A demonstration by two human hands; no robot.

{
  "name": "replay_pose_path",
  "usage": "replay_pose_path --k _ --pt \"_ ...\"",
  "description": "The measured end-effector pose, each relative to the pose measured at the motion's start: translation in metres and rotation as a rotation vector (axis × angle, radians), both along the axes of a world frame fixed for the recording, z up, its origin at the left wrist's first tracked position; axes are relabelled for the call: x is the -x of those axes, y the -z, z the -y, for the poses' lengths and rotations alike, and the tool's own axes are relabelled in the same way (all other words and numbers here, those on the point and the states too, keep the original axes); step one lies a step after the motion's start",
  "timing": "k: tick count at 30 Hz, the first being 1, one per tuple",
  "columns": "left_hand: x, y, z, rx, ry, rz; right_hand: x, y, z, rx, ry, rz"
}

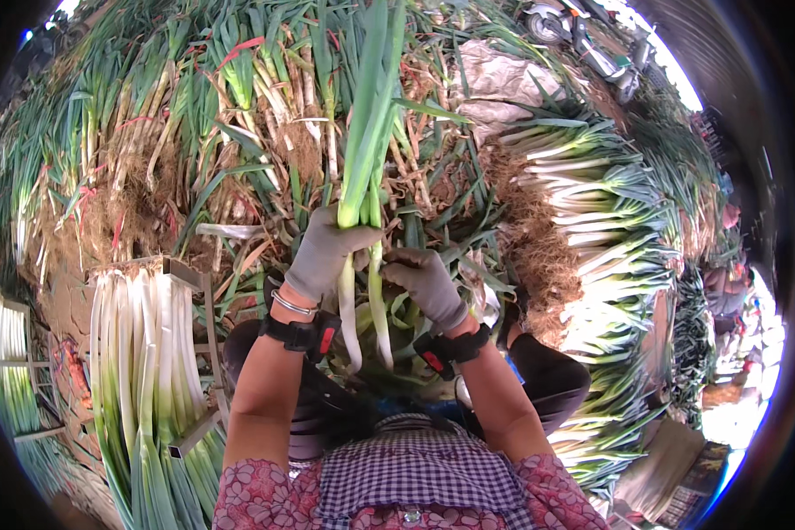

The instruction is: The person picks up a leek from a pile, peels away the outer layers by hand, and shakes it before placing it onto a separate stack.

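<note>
My gloved left hand (325, 252) is closed around two long green onions (348, 311) in front of my lap. Their green leaves point away from me, and their white ends hang toward me with no roots showing. Close to the stem on the right, my gloved right hand (428, 283) has its fingers curled in a pinch. Whatever lies between those fingertips is too small to make out. Beneath both hands are loose green leaves and peelings.
At left, a metal rack (205, 353) holds trimmed white-stemmed green onions (141, 353). Rooted green onions (592, 238) lie in a long row at right. Tied, dirty bundles (150, 124) fill the far side, beside a crumpled pale sack (499, 79). A scooter (592, 53) stands far right.
</note>
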State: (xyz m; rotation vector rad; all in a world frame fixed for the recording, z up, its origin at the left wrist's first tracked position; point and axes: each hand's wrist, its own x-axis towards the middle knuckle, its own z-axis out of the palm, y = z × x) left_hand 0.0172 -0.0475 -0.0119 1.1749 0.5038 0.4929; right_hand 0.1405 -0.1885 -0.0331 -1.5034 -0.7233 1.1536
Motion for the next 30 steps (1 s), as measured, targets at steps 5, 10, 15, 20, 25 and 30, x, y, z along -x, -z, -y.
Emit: replay_pose_path --k 5,10,15,20,25,30 --pt "0.003 -0.001 0.002 -0.028 0.155 -0.003 -0.013 0.008 0.006 0.036 -0.151 -0.228" --pt "0.002 -0.005 0.004 -0.069 0.282 -0.024 -0.024 0.051 0.007 -0.158 -0.35 -0.056" --pt "-0.002 -0.005 0.006 -0.042 0.343 0.024 -0.015 0.103 0.005 -0.354 -0.45 0.276" --pt "0.003 -0.005 0.001 -0.032 0.25 0.048 0.009 0.095 0.018 0.211 -0.598 0.403" --pt "0.001 -0.005 -0.005 -0.048 0.187 -0.005 -0.006 0.134 0.073 0.513 -0.737 0.925" --pt "-0.005 -0.003 0.005 -0.007 0.085 0.018 0.012 0.037 0.041 -0.085 0.128 -0.006"
